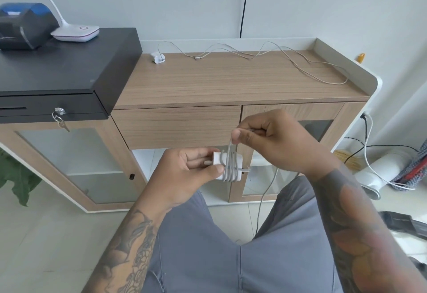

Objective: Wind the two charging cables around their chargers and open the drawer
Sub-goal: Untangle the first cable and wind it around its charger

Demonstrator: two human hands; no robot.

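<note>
my left hand [184,168] grips the charger [227,165], long axis sideways; my right hand [265,135], just above, pinches its cable [231,149] for the next wrap.

Wooden cabinet top [231,80]: front and centre bare. Second charger [157,58] and its loose cable [288,58] lie along the rear edge. Black cash box [64,71] blocks frame left. Drawer front [175,126] unobstructed, just above both hands.
</note>
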